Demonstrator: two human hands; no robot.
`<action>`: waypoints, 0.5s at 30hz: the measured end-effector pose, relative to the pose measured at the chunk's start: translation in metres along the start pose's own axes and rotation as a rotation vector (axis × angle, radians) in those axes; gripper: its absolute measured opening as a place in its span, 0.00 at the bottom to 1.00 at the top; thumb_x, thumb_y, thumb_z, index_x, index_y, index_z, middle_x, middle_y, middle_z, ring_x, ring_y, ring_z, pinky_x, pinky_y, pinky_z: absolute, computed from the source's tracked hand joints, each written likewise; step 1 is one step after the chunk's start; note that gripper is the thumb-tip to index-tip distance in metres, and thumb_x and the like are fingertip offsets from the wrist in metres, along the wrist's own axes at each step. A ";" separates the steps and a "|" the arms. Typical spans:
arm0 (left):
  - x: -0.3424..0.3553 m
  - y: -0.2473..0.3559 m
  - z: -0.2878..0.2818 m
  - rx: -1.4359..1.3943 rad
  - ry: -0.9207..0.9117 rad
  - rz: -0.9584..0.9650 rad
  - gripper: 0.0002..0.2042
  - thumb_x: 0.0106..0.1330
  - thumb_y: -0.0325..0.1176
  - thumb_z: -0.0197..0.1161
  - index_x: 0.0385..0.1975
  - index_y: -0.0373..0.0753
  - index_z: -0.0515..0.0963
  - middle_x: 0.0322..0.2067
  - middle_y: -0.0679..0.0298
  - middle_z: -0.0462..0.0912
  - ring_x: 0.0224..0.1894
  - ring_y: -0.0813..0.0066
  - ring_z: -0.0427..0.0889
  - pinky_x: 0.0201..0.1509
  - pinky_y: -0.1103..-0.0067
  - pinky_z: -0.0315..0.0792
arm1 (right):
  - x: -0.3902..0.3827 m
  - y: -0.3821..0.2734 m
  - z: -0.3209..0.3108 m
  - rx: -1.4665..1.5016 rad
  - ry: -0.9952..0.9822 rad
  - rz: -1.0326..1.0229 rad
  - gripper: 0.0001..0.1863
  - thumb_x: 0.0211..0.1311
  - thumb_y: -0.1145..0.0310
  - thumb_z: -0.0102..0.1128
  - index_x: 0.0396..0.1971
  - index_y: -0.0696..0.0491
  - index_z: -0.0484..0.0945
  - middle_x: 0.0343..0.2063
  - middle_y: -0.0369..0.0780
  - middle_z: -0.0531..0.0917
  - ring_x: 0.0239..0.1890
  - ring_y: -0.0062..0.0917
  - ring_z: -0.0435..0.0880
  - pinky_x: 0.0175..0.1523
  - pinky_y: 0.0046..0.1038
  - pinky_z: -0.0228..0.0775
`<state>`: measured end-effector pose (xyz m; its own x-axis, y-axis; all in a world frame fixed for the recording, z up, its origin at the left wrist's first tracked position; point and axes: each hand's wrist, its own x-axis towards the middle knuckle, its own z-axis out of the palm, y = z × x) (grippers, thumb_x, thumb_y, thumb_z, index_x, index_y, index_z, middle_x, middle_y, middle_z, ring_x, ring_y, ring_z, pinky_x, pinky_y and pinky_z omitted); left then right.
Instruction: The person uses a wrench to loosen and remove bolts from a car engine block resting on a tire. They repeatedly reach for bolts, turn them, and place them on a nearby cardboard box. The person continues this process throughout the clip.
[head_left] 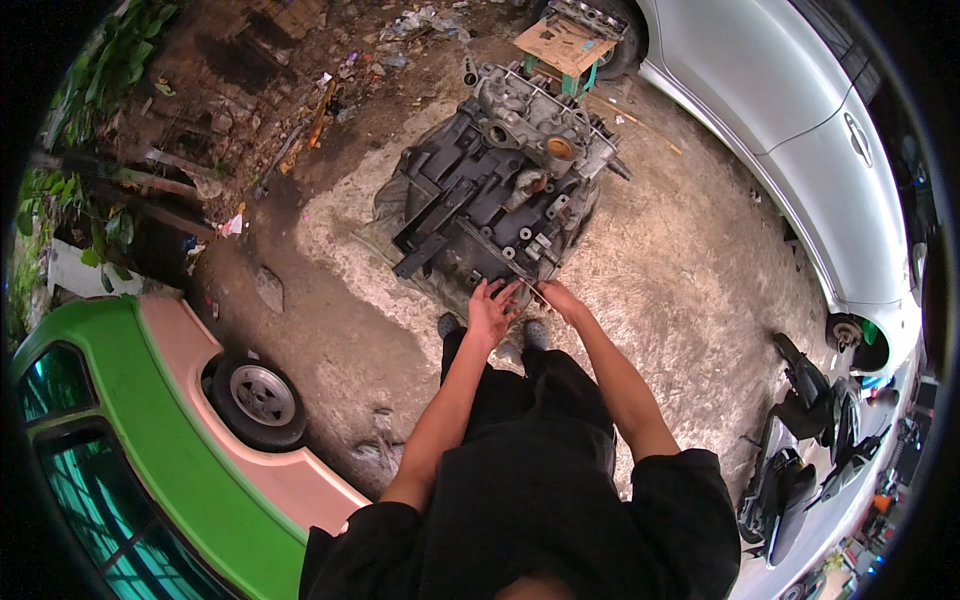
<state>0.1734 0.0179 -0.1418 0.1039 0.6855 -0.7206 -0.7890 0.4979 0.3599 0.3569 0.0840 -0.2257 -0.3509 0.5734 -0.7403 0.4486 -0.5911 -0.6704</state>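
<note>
A greasy car engine (540, 130) lies on the ground in front of me, with dark parts and bolts spread on the black covering around its near side. At its near edge is my left hand (490, 312), fingers spread and the tips by the small parts there. Close to its right, my right hand (562, 300) has its fingers pressed together at the near end of a thin metal bar (497, 250); what exactly they pinch is too small to make out. A long dark bracket-like piece (450, 222) lies to the left of the bar.
A silver car (760, 80) stands on the right, a green and pink car (160, 400) at the lower left. Beyond the engine is a small stool with a wooden top (565, 45). A motorcycle (800, 440) is parked at right. Rubble and litter (350, 85) cover the far left ground.
</note>
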 end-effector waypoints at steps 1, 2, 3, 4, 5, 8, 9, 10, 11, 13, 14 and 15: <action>0.000 0.002 0.000 0.028 -0.025 0.012 0.28 0.72 0.53 0.37 0.63 0.39 0.55 0.57 0.56 0.73 0.37 0.69 0.69 0.47 0.70 0.64 | -0.011 -0.004 0.001 0.100 -0.001 -0.027 0.16 0.65 0.62 0.45 0.39 0.60 0.75 0.30 0.39 0.78 0.29 0.26 0.74 0.35 0.29 0.68; 0.000 0.003 -0.001 0.035 -0.027 0.003 0.28 0.72 0.53 0.37 0.64 0.39 0.54 0.57 0.56 0.73 0.37 0.69 0.69 0.47 0.69 0.64 | -0.024 -0.007 0.005 0.183 0.009 -0.035 0.14 0.65 0.63 0.45 0.37 0.58 0.76 0.28 0.38 0.78 0.28 0.25 0.74 0.34 0.28 0.68; -0.001 0.004 -0.003 0.039 -0.026 -0.004 0.29 0.72 0.53 0.37 0.65 0.39 0.53 0.57 0.55 0.72 0.37 0.69 0.69 0.47 0.68 0.64 | -0.036 -0.011 0.008 0.250 0.023 -0.029 0.12 0.66 0.65 0.45 0.35 0.56 0.76 0.26 0.37 0.77 0.28 0.24 0.73 0.33 0.27 0.68; -0.001 0.005 -0.005 0.058 -0.041 -0.006 0.29 0.72 0.53 0.36 0.65 0.39 0.53 0.57 0.55 0.72 0.39 0.68 0.70 0.49 0.67 0.63 | -0.046 -0.017 0.011 0.377 -0.015 -0.009 0.12 0.67 0.65 0.45 0.36 0.56 0.76 0.28 0.38 0.78 0.29 0.25 0.75 0.35 0.27 0.69; -0.001 0.007 -0.005 0.078 -0.058 -0.006 0.29 0.72 0.54 0.36 0.65 0.39 0.52 0.58 0.55 0.72 0.40 0.67 0.70 0.51 0.67 0.62 | -0.055 -0.024 0.013 0.490 -0.045 0.020 0.11 0.68 0.65 0.45 0.37 0.56 0.75 0.30 0.38 0.79 0.30 0.25 0.76 0.38 0.27 0.71; 0.003 0.014 -0.008 0.148 -0.085 -0.021 0.30 0.72 0.54 0.35 0.65 0.39 0.52 0.59 0.55 0.71 0.49 0.65 0.70 0.58 0.64 0.58 | -0.070 -0.047 0.023 0.831 -0.200 0.092 0.10 0.69 0.67 0.44 0.40 0.56 0.74 0.36 0.41 0.80 0.37 0.30 0.80 0.45 0.30 0.74; 0.003 0.016 -0.008 0.188 -0.077 -0.027 0.30 0.72 0.55 0.35 0.65 0.39 0.52 0.59 0.55 0.71 0.52 0.64 0.70 0.60 0.64 0.56 | -0.070 -0.054 0.028 0.969 -0.331 0.065 0.10 0.69 0.67 0.44 0.41 0.56 0.73 0.38 0.41 0.81 0.40 0.32 0.81 0.47 0.32 0.75; 0.002 0.018 -0.010 0.193 -0.099 -0.007 0.30 0.72 0.55 0.35 0.65 0.39 0.52 0.59 0.55 0.71 0.54 0.63 0.69 0.62 0.63 0.54 | -0.067 -0.061 0.034 0.953 -0.269 0.112 0.10 0.70 0.68 0.44 0.41 0.57 0.73 0.39 0.43 0.81 0.42 0.34 0.81 0.48 0.33 0.75; 0.001 0.022 -0.012 0.213 -0.107 0.016 0.30 0.72 0.55 0.35 0.65 0.39 0.53 0.60 0.55 0.70 0.57 0.63 0.67 0.64 0.63 0.52 | -0.061 -0.068 0.040 0.963 -0.277 0.109 0.10 0.70 0.68 0.43 0.41 0.57 0.72 0.40 0.44 0.81 0.43 0.35 0.81 0.49 0.35 0.75; -0.006 0.031 -0.019 0.234 -0.060 0.034 0.29 0.73 0.54 0.33 0.64 0.38 0.54 0.60 0.56 0.70 0.60 0.62 0.66 0.66 0.62 0.49 | -0.055 -0.072 0.050 1.004 -0.270 0.114 0.10 0.70 0.68 0.43 0.40 0.57 0.72 0.40 0.45 0.81 0.45 0.37 0.81 0.51 0.37 0.75; -0.009 0.035 -0.023 0.250 -0.063 0.046 0.28 0.73 0.53 0.33 0.64 0.38 0.55 0.60 0.56 0.70 0.59 0.62 0.66 0.66 0.62 0.50 | -0.052 -0.073 0.055 1.035 -0.256 0.122 0.10 0.70 0.69 0.43 0.39 0.57 0.72 0.39 0.46 0.80 0.45 0.38 0.81 0.52 0.37 0.75; -0.012 0.041 -0.027 0.244 -0.066 0.061 0.28 0.74 0.53 0.32 0.63 0.39 0.55 0.60 0.56 0.70 0.59 0.62 0.67 0.65 0.62 0.51 | -0.049 -0.074 0.059 1.058 -0.227 0.148 0.10 0.70 0.69 0.43 0.38 0.58 0.72 0.38 0.46 0.80 0.45 0.38 0.81 0.53 0.38 0.75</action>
<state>0.1236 0.0162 -0.1345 0.1061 0.7472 -0.6561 -0.6260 0.5628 0.5397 0.2929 0.0659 -0.1426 -0.5441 0.4026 -0.7362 -0.3969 -0.8965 -0.1970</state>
